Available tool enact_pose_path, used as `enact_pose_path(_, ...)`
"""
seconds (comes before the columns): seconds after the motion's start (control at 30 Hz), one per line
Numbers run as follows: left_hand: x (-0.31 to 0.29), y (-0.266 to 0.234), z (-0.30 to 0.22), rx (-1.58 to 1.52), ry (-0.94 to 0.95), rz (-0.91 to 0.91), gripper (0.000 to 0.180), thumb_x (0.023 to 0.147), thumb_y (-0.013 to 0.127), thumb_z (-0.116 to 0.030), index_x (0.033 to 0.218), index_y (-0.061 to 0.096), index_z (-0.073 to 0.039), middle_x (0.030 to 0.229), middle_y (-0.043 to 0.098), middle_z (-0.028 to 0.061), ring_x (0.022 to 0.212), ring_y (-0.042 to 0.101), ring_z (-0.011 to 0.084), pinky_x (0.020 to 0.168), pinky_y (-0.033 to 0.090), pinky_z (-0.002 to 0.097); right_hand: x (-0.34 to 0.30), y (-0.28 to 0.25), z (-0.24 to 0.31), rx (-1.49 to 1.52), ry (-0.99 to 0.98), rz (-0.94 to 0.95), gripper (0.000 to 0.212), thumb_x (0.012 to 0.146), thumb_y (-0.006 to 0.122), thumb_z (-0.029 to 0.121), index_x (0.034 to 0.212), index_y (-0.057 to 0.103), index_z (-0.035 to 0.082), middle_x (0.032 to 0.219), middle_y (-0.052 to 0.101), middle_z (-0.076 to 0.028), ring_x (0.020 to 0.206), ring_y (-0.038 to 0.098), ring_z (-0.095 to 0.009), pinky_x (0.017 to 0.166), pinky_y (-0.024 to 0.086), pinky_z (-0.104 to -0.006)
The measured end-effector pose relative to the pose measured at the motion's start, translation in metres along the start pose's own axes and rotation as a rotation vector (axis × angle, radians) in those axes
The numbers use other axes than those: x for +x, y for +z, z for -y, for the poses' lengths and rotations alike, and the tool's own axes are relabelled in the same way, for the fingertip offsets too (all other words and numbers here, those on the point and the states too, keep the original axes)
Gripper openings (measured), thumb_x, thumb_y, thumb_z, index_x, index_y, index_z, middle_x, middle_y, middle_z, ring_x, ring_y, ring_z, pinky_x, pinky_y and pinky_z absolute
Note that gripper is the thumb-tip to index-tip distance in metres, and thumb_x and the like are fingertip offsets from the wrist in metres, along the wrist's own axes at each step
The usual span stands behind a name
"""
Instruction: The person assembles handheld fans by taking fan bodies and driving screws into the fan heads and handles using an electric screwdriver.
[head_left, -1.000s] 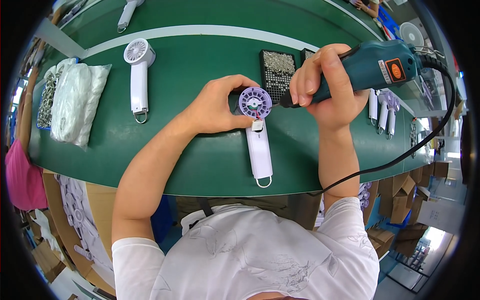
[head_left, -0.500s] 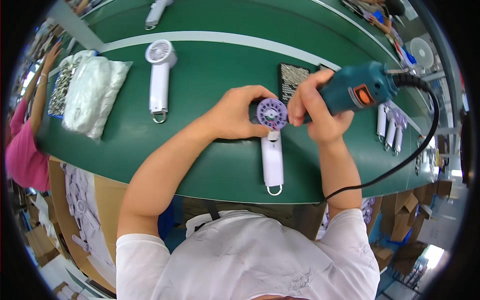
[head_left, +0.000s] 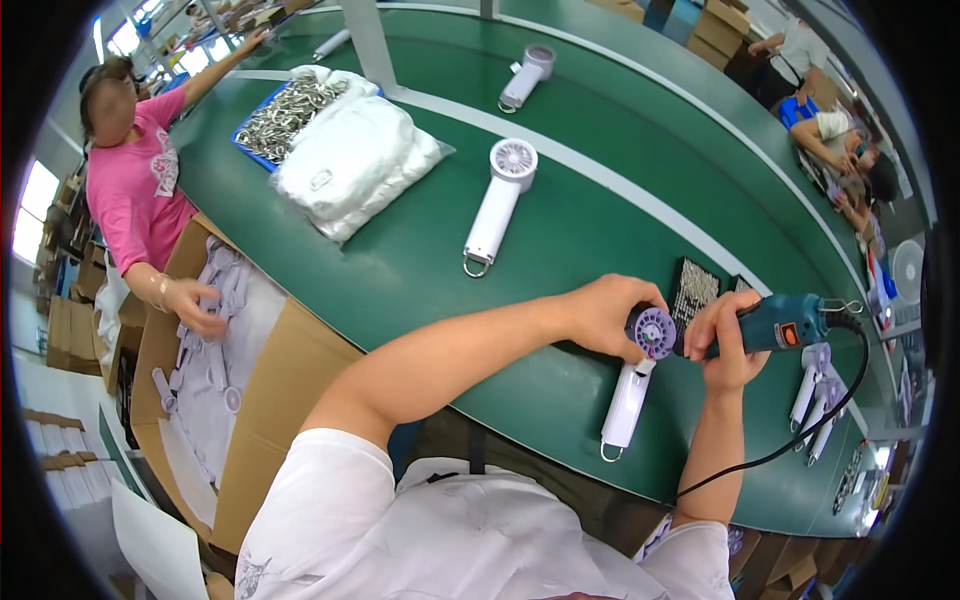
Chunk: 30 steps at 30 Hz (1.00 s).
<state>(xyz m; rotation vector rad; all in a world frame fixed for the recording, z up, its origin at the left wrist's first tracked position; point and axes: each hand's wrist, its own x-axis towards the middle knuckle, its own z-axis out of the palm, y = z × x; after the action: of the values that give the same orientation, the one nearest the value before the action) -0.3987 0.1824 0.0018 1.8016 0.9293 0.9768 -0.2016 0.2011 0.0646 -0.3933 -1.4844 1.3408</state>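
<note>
My left hand (head_left: 612,318) is closed around the head of a handheld fan with a round purple grille (head_left: 655,333). The fan's white handle (head_left: 625,405) points toward me over the green bench, a metal loop at its end. My right hand (head_left: 728,345) grips a teal electric screwdriver (head_left: 782,324), held nearly level with its front end toward the fan's right side. The fingers hide its tip, so I cannot tell whether it touches the fan. Just beyond my hands sits a black tray of small metal screws (head_left: 695,290).
A white handheld fan (head_left: 492,215) lies left of my hands, another fan (head_left: 527,78) farther back. Plastic bags (head_left: 350,165) rest by a blue tray of metal clips (head_left: 285,118). Several fans (head_left: 820,400) lie right, near the screwdriver's black cord (head_left: 800,437). A pink-shirted person (head_left: 150,170) reaches over a parts carton (head_left: 270,400).
My view has swung left, so the bench and hands appear farther right and lower. The pink-shirted person is now more fully in view. Both hands keep their holds; the screwdriver looks more level.
</note>
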Motion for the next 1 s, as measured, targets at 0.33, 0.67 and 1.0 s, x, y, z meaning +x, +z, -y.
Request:
enact_pose_path(0.33, 0.014, 0.012, 0.005, -0.008, 0.052, 0.010, 0.059, 0.062, 0.088, -0.015, 0.115, 0.067, -0.002, 0.110, 0.072, 0.0137, 0.100, 0.070, 0.0239, 0.091, 0.056, 0.0351, -0.011, -0.006, 0.051, -0.134, -0.172, 0.072, 0.015, 0.096, 0.059, 0.001, 0.111, 0.061, -0.003, 0.068, 0.063, -0.008, 0.053, 0.057, -0.014, 0.047, 0.044, -0.0262)
enact_pose_path(0.67, 0.010, 0.013, 0.010, 0.123, 0.032, -0.080, 0.061, 0.060, 0.092, -0.016, 0.114, 0.067, -0.001, 0.106, 0.072, 0.0120, 0.099, 0.071, 0.0226, 0.092, 0.056, 0.0334, -0.093, 0.029, 0.045, -1.448, 0.389, 0.191, 0.062, 0.080, 0.079, 0.037, 0.121, 0.062, -0.006, 0.078, 0.068, -0.021, 0.070, 0.069, -0.039, 0.063, 0.056, -0.0465)
enact_pose_path(1.0, 0.001, 0.013, -0.011, 0.109, 0.322, 0.022, 0.064, 0.073, 0.089, -0.012, 0.130, 0.061, -0.002, 0.118, 0.070, 0.0131, 0.104, 0.070, 0.0245, 0.086, 0.057, 0.0343, -0.136, 0.003, 0.057, -1.364, 0.296, 0.022, 0.054, 0.073, 0.083, 0.025, 0.115, 0.066, -0.005, 0.085, 0.071, -0.021, 0.073, 0.071, -0.037, 0.067, 0.058, -0.0428)
